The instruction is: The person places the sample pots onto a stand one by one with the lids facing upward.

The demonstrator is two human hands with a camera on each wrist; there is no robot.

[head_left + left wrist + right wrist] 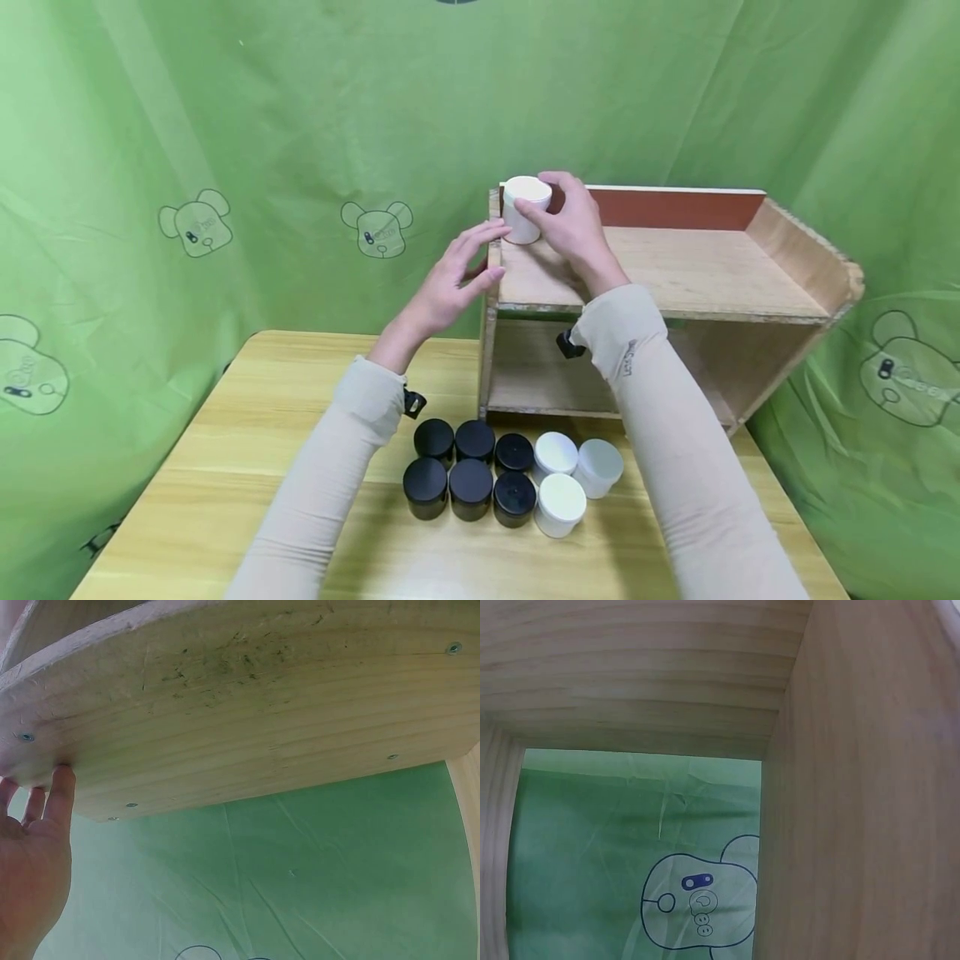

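Note:
A white lidded jar (521,221) stands upright at the back left corner of the wooden shelf unit's top board (675,262). My right hand (576,227) holds it from the right, thumb in front and fingers behind. Along the outer left side of the unit, my left hand (448,287) has its fingers extended, fingertips at the panel's upper edge near the jar. In the left wrist view, the left hand (37,862) reaches up against the wooden side panel (262,712). Only the unit's inner boards (855,787) and green cloth appear in the right wrist view; the right hand is hidden there.
In front of the unit, two rows of jars stand on the wooden table (210,475): several black-lidded jars (471,482) at left, two white jars (561,500) and a paler jar (598,468) at right. Green cloth (300,125) hangs behind.

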